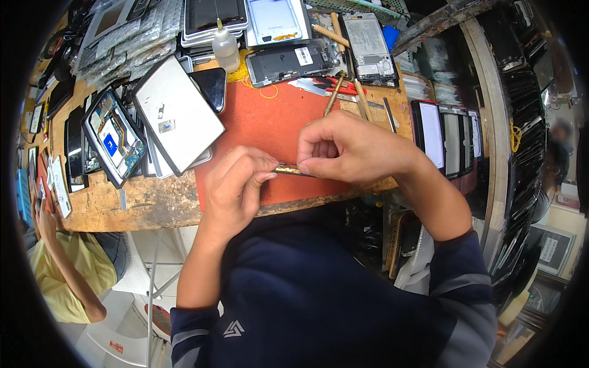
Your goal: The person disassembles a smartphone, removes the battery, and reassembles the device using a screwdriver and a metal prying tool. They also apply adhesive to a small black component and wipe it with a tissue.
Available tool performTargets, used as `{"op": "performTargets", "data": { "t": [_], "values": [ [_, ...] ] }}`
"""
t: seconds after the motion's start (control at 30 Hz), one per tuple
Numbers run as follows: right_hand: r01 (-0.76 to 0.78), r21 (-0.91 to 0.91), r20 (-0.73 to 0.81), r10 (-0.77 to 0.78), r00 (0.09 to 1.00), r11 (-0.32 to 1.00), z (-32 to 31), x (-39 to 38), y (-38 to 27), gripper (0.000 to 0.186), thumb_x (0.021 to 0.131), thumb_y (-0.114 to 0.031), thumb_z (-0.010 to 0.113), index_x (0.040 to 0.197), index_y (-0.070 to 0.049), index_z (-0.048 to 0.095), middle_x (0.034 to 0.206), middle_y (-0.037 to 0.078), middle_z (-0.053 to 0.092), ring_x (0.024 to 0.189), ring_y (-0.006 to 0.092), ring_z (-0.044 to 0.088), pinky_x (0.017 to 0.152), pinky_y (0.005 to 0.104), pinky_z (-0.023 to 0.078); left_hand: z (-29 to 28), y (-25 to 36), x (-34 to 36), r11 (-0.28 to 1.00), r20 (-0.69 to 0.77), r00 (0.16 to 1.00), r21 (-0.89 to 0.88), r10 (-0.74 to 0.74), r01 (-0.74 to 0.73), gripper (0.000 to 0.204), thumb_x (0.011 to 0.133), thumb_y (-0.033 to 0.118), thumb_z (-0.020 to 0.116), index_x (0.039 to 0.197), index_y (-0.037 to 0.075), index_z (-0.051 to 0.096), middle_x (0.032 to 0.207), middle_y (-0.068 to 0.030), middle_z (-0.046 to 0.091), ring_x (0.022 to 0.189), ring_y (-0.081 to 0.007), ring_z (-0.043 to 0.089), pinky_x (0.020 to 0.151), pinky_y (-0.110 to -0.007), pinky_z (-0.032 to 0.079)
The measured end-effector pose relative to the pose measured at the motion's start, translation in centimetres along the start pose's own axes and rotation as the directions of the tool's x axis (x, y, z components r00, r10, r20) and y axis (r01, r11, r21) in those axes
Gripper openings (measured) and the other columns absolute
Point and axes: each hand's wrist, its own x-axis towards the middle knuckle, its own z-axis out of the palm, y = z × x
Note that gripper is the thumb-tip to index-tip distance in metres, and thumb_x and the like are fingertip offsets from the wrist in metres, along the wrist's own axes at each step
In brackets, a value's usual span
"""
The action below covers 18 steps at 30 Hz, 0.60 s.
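Above the red mat [270,122], a thin dark strip-like part [289,170] with yellow-gold patches spans the gap between my hands; it looks like a phone part seen edge-on, but its kind is not plain. My left hand [236,181] pinches its left end between thumb and fingers. Its right end is at the thumb and fingertips of my right hand [343,150], which are closed, the other fingers curled in. My fingers hide both ends of the part. Beyond my right hand lie a brass-coloured screwdriver [334,95] and red-handled pliers [343,88].
At left, a white panel [178,113] leans over an opened tablet [115,138]. Across the back are a dropper bottle [226,49], a dark phone housing [285,61], a phone frame [369,46] and bubble-wrapped stacks [132,46]. A person in a yellow shirt [76,270] works at far left.
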Motion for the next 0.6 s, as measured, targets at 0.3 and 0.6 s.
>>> {"op": "performTargets", "data": {
  "t": [0.3,0.6],
  "values": [
    [-0.014,0.050,0.012,0.014,1.000,0.999,0.03,0.20,0.22,0.011,0.099,-0.009,0.076,0.090,-0.002,0.073,0.075,-0.006,0.066,0.069,0.0022,0.057,0.063,0.0227,0.048,-0.02,0.03,0.14,1.000,-0.001,1.000,0.004,-0.014,0.014,0.008,0.091,-0.004,0.076,0.096,-0.002,0.070,0.093,-0.0142,0.075,0.084,-0.0294,0.075,0.072,-0.038,0.059],
    [0.008,0.044,0.006,-0.008,1.000,0.999,-0.11,0.28,0.27,0.011,0.097,-0.008,0.075,0.088,-0.002,0.073,0.074,-0.006,0.066,0.068,0.0022,0.057,0.062,0.0228,0.048,-0.03,0.14,0.37,1.000,0.007,1.000,0.013,-0.017,0.017,0.008,0.090,-0.005,0.076,0.096,-0.003,0.071,0.092,-0.0137,0.075,0.085,-0.0294,0.075,0.073,-0.037,0.059]
  ]
}}
